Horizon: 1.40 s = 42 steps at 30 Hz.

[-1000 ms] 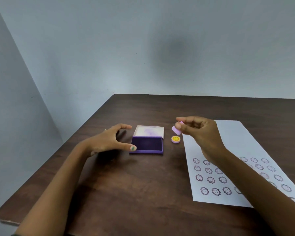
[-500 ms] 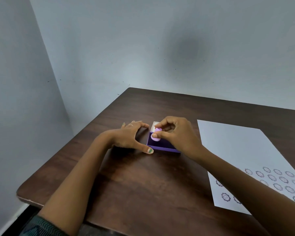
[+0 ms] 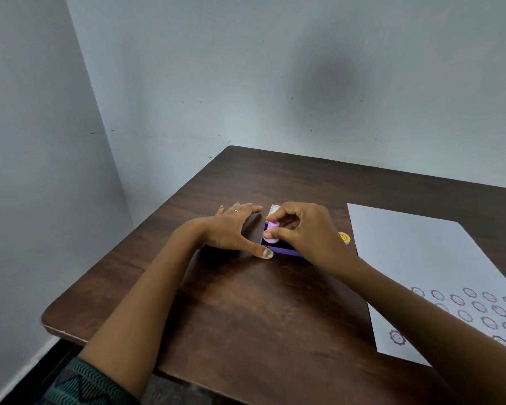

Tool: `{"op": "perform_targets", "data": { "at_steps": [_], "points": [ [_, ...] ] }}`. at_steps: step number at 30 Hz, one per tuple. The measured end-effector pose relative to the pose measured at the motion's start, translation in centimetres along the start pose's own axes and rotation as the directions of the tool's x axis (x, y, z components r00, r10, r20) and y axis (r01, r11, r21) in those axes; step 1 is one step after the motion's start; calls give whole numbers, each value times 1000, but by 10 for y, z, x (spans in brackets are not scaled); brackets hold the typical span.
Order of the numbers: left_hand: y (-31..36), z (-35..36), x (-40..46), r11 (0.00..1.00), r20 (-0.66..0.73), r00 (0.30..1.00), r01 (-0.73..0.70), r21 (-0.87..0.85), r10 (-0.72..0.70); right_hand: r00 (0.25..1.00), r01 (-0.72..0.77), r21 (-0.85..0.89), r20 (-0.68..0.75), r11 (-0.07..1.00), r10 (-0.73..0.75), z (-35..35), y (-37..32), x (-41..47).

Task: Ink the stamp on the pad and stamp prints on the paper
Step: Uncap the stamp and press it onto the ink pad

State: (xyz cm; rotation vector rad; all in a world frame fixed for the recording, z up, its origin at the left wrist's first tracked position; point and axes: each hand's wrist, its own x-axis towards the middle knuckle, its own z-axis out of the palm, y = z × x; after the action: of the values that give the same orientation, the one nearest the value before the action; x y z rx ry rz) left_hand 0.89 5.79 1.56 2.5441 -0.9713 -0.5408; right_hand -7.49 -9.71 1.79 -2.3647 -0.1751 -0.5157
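Note:
A small pink stamp (image 3: pixel 271 232) is pinched in my right hand (image 3: pixel 301 229) and pressed down on the purple ink pad (image 3: pixel 287 251), which lies open with its white lid (image 3: pixel 274 209) behind. My left hand (image 3: pixel 231 229) rests flat on the table at the pad's left side, thumb against its front corner, holding nothing. The white paper (image 3: pixel 415 258) lies to the right, with rows of round purple prints (image 3: pixel 479 309) at its near end. My right hand hides most of the pad.
A yellow smiley cap (image 3: pixel 344 237) sits between the pad and the paper. The brown wooden table (image 3: pixel 275 311) stands in a corner of grey walls, its left edge and near-left corner close to my left forearm.
My right hand carried the stamp from above the paper's edge leftward and down onto the ink pad. My left hand moved in against the pad. The camera view has swung left.

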Motion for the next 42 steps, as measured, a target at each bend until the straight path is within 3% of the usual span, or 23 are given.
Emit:
{"op": "perform_targets", "data": {
  "at_steps": [16,42],
  "points": [
    [-1,1,3,1000,-12,1000,-5,8,5,989,137,-98,-42,986,-141,5,2,-10],
    [-3,2,4,1000,-8,1000,-10,11,10,993,81,-31,-89,996,-83,4,0,-11]
  ]
}}
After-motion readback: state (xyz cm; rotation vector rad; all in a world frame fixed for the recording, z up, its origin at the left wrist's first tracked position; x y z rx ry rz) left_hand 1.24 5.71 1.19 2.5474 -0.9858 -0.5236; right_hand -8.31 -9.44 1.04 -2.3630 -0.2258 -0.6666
